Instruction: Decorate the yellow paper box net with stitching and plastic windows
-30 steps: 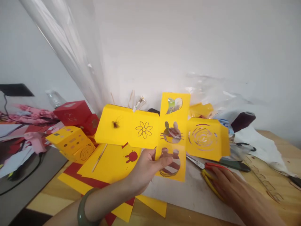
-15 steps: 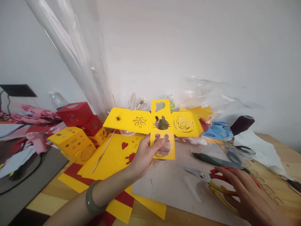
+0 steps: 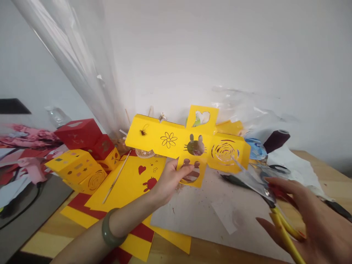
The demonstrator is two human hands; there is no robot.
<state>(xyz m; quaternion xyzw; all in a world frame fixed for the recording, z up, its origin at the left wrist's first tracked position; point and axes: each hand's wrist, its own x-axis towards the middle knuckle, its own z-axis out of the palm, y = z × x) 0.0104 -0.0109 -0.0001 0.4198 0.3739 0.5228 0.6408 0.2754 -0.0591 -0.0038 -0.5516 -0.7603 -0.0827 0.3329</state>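
Note:
My left hand [image 3: 172,179] pinches the bottom flap of a yellow cut-out card [image 3: 176,154] between thumb and fingers, holding it up above the work surface. Across the card run a heart-shaped hole, a rabbit-head hole, a flower outline, a swirl pattern and a small dark spot. My right hand [image 3: 310,216] grips scissors [image 3: 277,211] with red and yellow handles. Their blades point left, and the tips appear over the swirl panel. Whether the tips touch the card I cannot tell.
Red boxes [image 3: 79,134] and a yellow box [image 3: 78,170] with cut patterns stand at left. Yellow sheets [image 3: 118,183] with a thin stick [image 3: 117,178] lie below. A purple thread spool [image 3: 277,140], a blue packet [image 3: 255,148] and clear plastic are at right.
My right hand has raised the scissors from the surface and brought their blades toward the card's right panel. The card has tilted, its right end lower and closer to the scissors.

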